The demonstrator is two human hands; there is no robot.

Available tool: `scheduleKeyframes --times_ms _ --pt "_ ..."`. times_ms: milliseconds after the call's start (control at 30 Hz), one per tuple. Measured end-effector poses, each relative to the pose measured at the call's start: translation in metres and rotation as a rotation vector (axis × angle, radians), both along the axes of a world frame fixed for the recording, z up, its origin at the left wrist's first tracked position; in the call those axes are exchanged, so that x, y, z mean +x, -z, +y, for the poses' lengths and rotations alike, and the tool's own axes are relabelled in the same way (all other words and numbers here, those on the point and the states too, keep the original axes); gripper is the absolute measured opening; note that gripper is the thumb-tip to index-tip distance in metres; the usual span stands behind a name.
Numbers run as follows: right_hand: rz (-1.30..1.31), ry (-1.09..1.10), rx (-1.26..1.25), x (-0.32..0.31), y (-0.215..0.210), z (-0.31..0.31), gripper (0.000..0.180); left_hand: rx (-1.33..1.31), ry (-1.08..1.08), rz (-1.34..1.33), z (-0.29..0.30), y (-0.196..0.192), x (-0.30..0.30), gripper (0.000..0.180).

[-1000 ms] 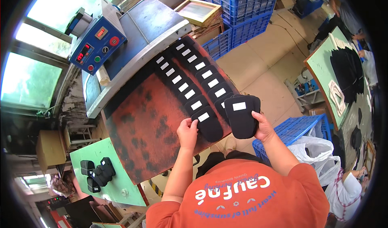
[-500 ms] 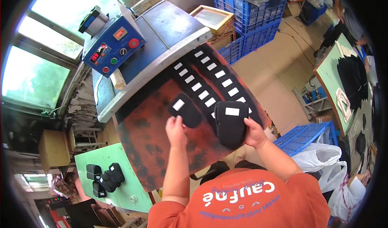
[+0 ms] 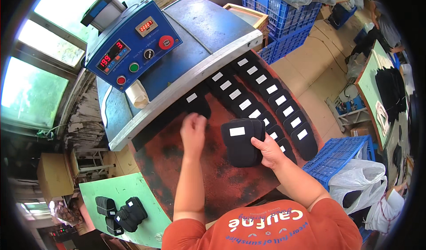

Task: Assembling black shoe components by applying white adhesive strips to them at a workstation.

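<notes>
My right hand (image 3: 269,151) grips a stack of black fabric pieces (image 3: 243,150) by its right edge, thumb on top; the uppermost has a white label. Smeared by motion, my left hand (image 3: 193,132) is at the near edge of a single labelled black piece (image 3: 195,104) on the reddish-brown board (image 3: 173,161). Whether its fingers still touch that piece I cannot make out. To the right, more labelled black pieces (image 3: 280,103) overlap in two slanting rows, partly hidden by the stack.
A heat-press-like machine with a blue control box (image 3: 133,41) and pale-edged plate (image 3: 186,90) overhangs the board's far side. At lower left, a green table (image 3: 146,196) carries black bundles (image 3: 128,214). Blue crates (image 3: 284,19) stand behind; a blue basket (image 3: 337,157) and plastic bag (image 3: 359,179) are right.
My left hand has moved the single black piece away from me toward the machine's edge, left of the rows. The stack in my right hand has shifted slightly left and nearer. The view has shifted.
</notes>
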State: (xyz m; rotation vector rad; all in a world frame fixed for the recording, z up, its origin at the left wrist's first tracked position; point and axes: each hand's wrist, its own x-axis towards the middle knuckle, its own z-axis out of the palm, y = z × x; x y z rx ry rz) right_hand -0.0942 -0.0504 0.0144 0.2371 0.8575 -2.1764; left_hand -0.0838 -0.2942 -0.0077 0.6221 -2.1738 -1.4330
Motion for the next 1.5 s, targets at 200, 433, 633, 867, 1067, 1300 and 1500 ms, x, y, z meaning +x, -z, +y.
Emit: scheduleKeyframes --times_ms 200,433,633,867,1067,1300,1500 --pt "-0.007 0.067 -0.051 -0.013 -0.010 -0.016 0.046 0.591 -0.133 0.045 -0.009 -0.015 0.009 0.019" --pt "-0.022 0.049 -0.059 -0.016 -0.004 -0.011 0.041 -0.036 -0.191 -0.145 -0.022 -0.006 0.002 0.031" --pt "0.046 0.046 0.087 -0.011 0.005 -0.022 0.044 0.522 0.003 -0.090 0.034 -0.027 0.027 0.024" --pt "-0.014 0.073 -0.071 -0.024 -0.010 -0.003 0.037 0.000 -0.250 -0.067 -0.002 0.008 0.024 0.026" --pt "0.063 0.013 0.122 -0.008 0.003 -0.010 0.042 0.512 0.096 -0.096 0.059 -0.044 0.051 0.025" --pt "0.001 0.081 0.034 -0.020 -0.008 0.016 0.036 0.391 -0.238 -0.050 0.035 0.002 0.050 0.023" --pt "0.053 0.014 0.165 0.005 0.001 0.006 0.043 0.259 -0.060 0.030 0.064 -0.008 0.063 0.030"
